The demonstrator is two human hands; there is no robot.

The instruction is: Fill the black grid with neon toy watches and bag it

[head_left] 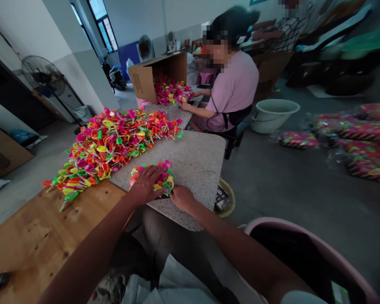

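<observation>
My left hand (147, 184) lies palm down on a small bunch of neon plastic toys (164, 174) at the near edge of the speckled stone tabletop (196, 158). My right hand (183, 197) touches the bunch's right end, fingers curled against it at the table edge. A much larger heap of the same pink, orange, yellow and green toys (114, 141) spreads behind and to the left, spilling onto the wooden table (34, 236).
A person in a pink shirt (232, 90) sits at the far end beside a tipped cardboard box (155, 74) spilling toys. A white basin (272, 114) and bagged toys (357, 139) lie on the floor at right. A pink bin rim (304, 236) is near my right arm. A fan (44, 78) stands at left.
</observation>
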